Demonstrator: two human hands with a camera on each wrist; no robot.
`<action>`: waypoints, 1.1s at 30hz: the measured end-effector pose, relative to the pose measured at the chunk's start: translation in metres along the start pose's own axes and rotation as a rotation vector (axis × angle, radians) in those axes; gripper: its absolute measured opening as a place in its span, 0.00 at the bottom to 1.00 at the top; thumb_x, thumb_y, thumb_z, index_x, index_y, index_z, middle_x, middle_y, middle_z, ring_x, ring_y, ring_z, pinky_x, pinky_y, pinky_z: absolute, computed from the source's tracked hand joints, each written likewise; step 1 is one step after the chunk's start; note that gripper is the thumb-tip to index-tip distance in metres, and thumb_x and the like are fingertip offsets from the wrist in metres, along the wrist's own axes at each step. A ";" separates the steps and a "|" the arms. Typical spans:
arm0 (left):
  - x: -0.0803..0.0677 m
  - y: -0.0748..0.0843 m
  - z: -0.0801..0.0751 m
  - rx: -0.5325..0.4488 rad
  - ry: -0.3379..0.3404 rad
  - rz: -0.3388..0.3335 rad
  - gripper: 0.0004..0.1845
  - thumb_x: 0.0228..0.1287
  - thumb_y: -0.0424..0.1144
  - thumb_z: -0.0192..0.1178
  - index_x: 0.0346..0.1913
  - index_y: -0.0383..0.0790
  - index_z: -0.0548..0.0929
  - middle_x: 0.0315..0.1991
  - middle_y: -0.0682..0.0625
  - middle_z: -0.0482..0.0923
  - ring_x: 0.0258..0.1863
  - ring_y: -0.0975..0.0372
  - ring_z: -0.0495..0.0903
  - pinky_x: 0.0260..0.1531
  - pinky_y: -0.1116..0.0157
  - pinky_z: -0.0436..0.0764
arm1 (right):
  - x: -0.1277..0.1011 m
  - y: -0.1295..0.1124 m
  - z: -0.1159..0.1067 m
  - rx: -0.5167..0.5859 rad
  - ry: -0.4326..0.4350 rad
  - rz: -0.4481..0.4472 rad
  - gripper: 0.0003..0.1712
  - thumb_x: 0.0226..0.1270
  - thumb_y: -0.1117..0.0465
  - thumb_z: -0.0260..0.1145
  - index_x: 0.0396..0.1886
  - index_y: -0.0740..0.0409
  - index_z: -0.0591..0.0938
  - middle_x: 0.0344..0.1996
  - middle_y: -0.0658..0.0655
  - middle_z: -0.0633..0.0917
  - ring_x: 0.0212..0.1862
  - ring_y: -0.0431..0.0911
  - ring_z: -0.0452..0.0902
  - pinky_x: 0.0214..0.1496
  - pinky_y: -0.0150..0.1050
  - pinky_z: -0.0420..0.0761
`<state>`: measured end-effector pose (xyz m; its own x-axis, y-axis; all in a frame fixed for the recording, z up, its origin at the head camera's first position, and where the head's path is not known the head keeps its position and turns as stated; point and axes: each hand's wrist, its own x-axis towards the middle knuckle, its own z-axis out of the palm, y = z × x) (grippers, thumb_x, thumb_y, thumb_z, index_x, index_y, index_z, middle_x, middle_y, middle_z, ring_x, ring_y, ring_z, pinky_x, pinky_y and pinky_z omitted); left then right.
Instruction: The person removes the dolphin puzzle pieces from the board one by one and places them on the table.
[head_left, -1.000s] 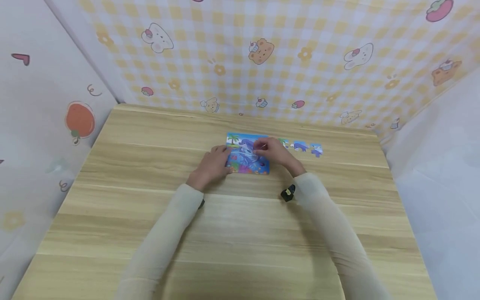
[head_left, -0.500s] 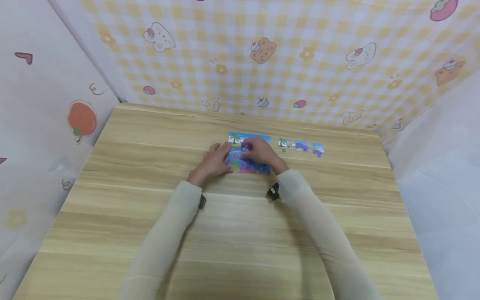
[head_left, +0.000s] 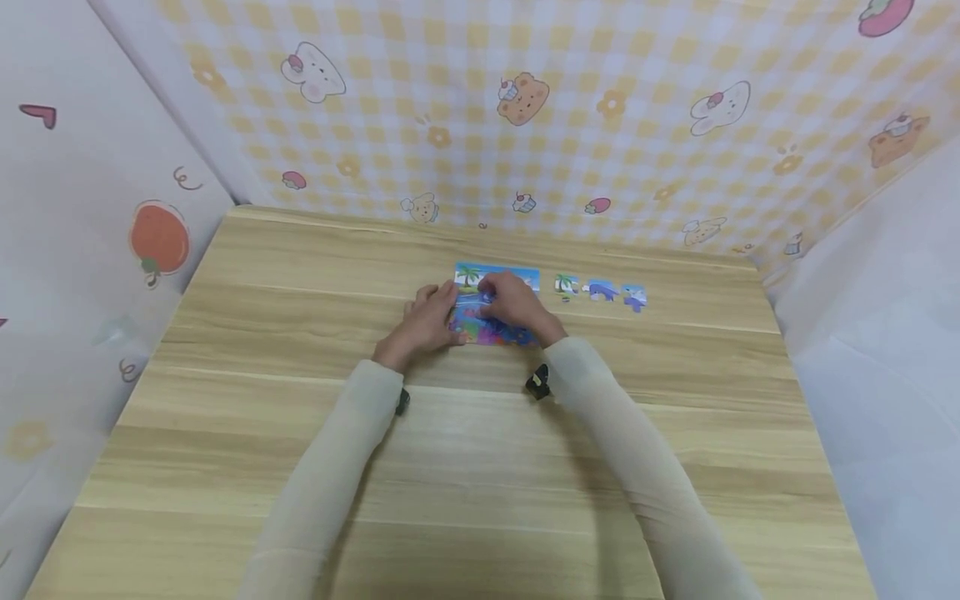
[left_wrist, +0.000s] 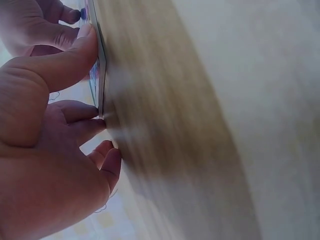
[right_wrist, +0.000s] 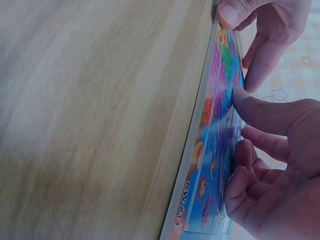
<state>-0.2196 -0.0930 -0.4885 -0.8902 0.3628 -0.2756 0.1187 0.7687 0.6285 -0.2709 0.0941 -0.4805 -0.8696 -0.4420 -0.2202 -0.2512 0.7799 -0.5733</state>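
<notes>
A flat jigsaw puzzle [head_left: 495,333] with a bright sea picture and a palm tree lies on the table near its far edge. My left hand [head_left: 426,323] grips its left side, thumb at the near corner and fingers along the edge. Over the middle of the puzzle, my right hand [head_left: 516,302] has its thumb and fingertips down on the surface. A small blue puzzle piece [left_wrist: 83,14] shows under a right fingertip in the left wrist view; the rest is hidden. In the right wrist view, the puzzle [right_wrist: 207,135] shows cut lines and printed letters.
Three loose puzzle pieces lie in a row right of the puzzle: a palm-tree piece [head_left: 566,285], a purple dolphin piece [head_left: 600,290] and a blue-purple piece [head_left: 634,297]. A checked cloth [head_left: 570,150] hangs behind the wooden table [head_left: 465,467].
My right hand has moved left from the puzzle's right part to its middle, uncovering the palm-tree piece. My left hand stays at the left edge.
</notes>
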 end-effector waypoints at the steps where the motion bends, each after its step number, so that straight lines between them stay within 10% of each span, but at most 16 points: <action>1: 0.000 0.000 0.000 0.001 0.001 -0.002 0.53 0.60 0.45 0.70 0.79 0.36 0.48 0.81 0.44 0.40 0.78 0.47 0.37 0.71 0.46 0.46 | 0.000 0.000 0.000 0.000 -0.002 -0.002 0.25 0.60 0.60 0.74 0.55 0.65 0.81 0.52 0.62 0.84 0.55 0.54 0.78 0.61 0.47 0.75; 33: 0.001 0.003 -0.001 0.038 0.026 -0.020 0.52 0.58 0.45 0.72 0.78 0.37 0.52 0.80 0.44 0.45 0.77 0.47 0.42 0.68 0.46 0.51 | -0.001 0.005 0.001 0.225 0.038 0.031 0.07 0.73 0.64 0.60 0.42 0.63 0.83 0.26 0.52 0.78 0.30 0.44 0.68 0.39 0.36 0.70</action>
<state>-0.2210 -0.0907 -0.4856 -0.9035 0.3337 -0.2689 0.1169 0.7956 0.5944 -0.2712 0.0981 -0.4837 -0.8918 -0.3991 -0.2132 -0.1265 0.6723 -0.7294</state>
